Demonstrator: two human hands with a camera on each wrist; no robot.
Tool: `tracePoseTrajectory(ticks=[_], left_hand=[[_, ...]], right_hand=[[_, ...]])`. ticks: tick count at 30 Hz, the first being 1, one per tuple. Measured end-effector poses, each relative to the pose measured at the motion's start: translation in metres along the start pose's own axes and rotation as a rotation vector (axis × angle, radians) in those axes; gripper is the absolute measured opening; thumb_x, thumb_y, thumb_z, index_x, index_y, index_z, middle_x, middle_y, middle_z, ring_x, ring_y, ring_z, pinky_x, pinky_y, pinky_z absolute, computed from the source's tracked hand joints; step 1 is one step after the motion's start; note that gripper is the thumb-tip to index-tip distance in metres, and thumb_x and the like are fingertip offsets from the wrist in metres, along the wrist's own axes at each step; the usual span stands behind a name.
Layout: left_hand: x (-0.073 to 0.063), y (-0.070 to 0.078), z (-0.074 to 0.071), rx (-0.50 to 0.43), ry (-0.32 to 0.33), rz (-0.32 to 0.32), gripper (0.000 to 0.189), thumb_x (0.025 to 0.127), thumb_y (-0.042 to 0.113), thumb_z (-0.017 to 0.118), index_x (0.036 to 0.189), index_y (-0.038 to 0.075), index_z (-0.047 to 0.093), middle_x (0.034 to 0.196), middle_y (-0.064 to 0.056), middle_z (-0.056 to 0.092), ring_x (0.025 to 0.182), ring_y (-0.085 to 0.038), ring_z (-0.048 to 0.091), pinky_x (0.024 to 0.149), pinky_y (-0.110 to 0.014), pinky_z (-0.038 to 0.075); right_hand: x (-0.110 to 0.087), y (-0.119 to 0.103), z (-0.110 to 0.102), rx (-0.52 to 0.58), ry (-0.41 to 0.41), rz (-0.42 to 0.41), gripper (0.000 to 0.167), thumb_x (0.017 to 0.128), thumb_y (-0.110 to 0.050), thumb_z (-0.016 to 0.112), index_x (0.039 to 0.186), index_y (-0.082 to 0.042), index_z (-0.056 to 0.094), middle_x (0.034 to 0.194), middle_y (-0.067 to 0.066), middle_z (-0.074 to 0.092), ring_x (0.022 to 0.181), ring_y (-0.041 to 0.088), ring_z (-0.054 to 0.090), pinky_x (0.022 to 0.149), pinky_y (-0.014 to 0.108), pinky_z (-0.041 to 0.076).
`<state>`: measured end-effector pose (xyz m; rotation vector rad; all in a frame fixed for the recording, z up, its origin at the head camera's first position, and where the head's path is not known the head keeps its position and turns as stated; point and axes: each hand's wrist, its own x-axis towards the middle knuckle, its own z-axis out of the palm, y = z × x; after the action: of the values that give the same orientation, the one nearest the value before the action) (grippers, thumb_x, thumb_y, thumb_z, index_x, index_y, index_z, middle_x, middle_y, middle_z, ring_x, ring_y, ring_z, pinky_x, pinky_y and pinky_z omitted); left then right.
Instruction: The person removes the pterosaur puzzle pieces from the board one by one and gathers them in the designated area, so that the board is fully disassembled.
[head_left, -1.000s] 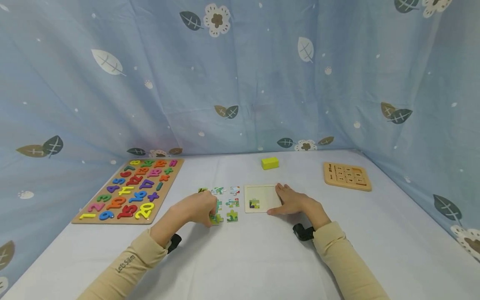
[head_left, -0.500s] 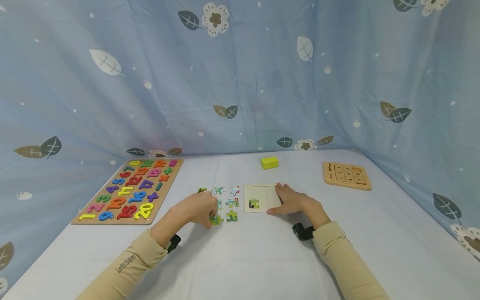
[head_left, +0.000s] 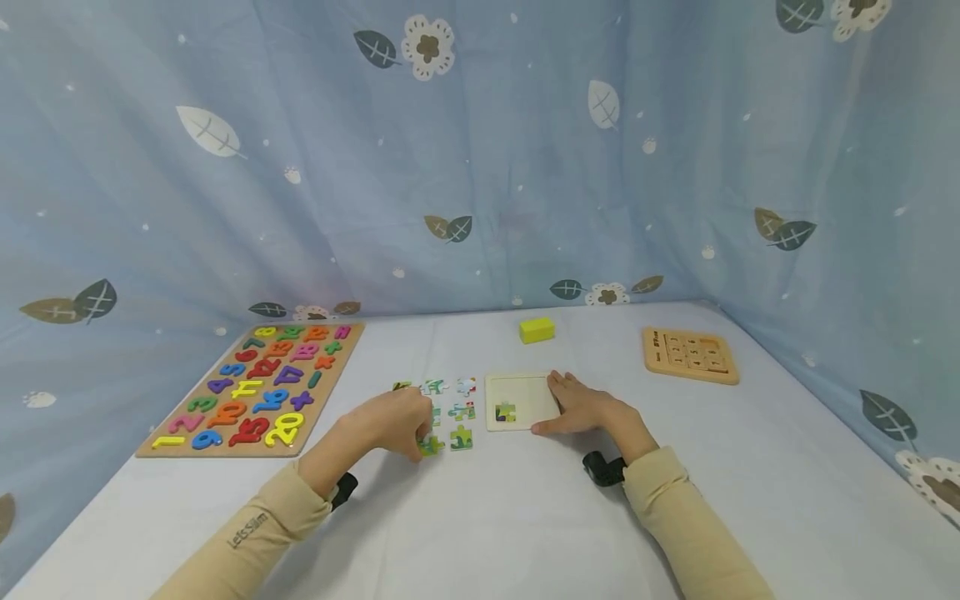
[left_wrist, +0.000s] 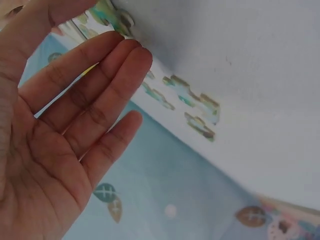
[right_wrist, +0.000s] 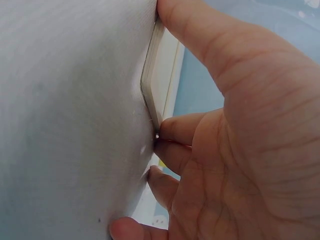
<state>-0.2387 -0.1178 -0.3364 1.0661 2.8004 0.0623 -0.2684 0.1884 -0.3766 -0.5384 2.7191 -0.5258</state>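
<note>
My left hand (head_left: pixel 393 419) reaches down over the left side of several picture puzzle pieces (head_left: pixel 461 437), which lie in rows on the white cloth. In the left wrist view its fingers (left_wrist: pixel 132 65) are nearly straight. A green piece (left_wrist: pixel 112 17) shows beside the index fingertip, but the thumb tip is out of frame and I cannot tell whether it is pinched. The right hand (head_left: pixel 581 408) grips the square wooden puzzle board (head_left: pixel 534 392) at its right side, thumb at the near edge, fingers at the far right. One green piece (head_left: pixel 506 412) sits in the board's lower left.
A wooden number board (head_left: pixel 277 433) with colourful numerals lies at the left. Behind the puzzle board stands a yellow block (head_left: pixel 537 330). A wooden number-tile tray (head_left: pixel 690 356) lies at the right. The patterned blue curtain (head_left: pixel 480 167) hangs around the table's back and sides.
The whole head view has shifted slightly. Both hands stay in nearly the same places, the left at the pieces and the right at the puzzle board.
</note>
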Motion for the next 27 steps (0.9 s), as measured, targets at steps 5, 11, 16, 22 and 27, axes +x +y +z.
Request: tracePoseTrajectory(ticks=[5, 11, 16, 22, 27], left_hand=[[-0.001, -0.002, -0.005, -0.023, 0.002, 0.011, 0.042, 0.067, 0.011, 0.082, 0.050, 0.018, 0.045, 0.051, 0.011, 0.028, 0.052, -0.005, 0.024, 0.048, -0.020, 0.022], [0.007, -0.002, -0.013, -0.012, 0.013, 0.017, 0.029, 0.068, 0.012, 0.084, 0.057, 0.009, 0.058, 0.054, 0.008, 0.040, 0.054, -0.004, 0.031, 0.052, -0.020, 0.030], [0.019, 0.004, -0.016, -0.044, 0.030, 0.014, 0.020, 0.070, 0.014, 0.085, 0.083, 0.004, 0.075, 0.079, -0.002, 0.070, 0.069, -0.008, 0.057, 0.065, -0.024, 0.049], [0.035, 0.013, -0.017, -0.053, 0.049, 0.026, 0.029, 0.072, 0.016, 0.084, 0.098, 0.005, 0.076, 0.097, -0.007, 0.073, 0.087, -0.019, 0.064, 0.077, -0.032, 0.054], [0.051, 0.025, -0.020, -0.007, 0.055, 0.057, 0.029, 0.073, 0.018, 0.084, 0.097, 0.006, 0.076, 0.095, -0.006, 0.073, 0.084, -0.019, 0.057, 0.075, -0.030, 0.050]], right_hand=[[0.002, -0.002, 0.002, -0.007, -0.001, -0.001, 0.103, 0.084, -0.054, 0.064, 0.150, 0.008, 0.014, 0.159, 0.024, 0.011, 0.147, 0.040, 0.009, 0.116, 0.058, 0.016], [0.001, -0.002, 0.002, -0.002, -0.002, 0.009, 0.102, 0.084, -0.052, 0.064, 0.150, 0.008, 0.014, 0.159, 0.024, 0.011, 0.148, 0.040, 0.009, 0.116, 0.058, 0.016], [0.001, 0.000, 0.003, -0.008, 0.009, 0.020, 0.103, 0.084, -0.053, 0.064, 0.150, 0.007, 0.015, 0.159, 0.023, 0.012, 0.148, 0.040, 0.010, 0.115, 0.059, 0.017], [0.002, 0.001, 0.004, -0.009, 0.006, 0.009, 0.102, 0.084, -0.052, 0.064, 0.150, 0.008, 0.015, 0.159, 0.024, 0.012, 0.147, 0.040, 0.011, 0.116, 0.057, 0.017], [0.002, 0.000, 0.003, -0.015, 0.002, 0.031, 0.103, 0.084, -0.054, 0.064, 0.150, 0.007, 0.014, 0.159, 0.023, 0.012, 0.148, 0.039, 0.010, 0.116, 0.057, 0.017]])
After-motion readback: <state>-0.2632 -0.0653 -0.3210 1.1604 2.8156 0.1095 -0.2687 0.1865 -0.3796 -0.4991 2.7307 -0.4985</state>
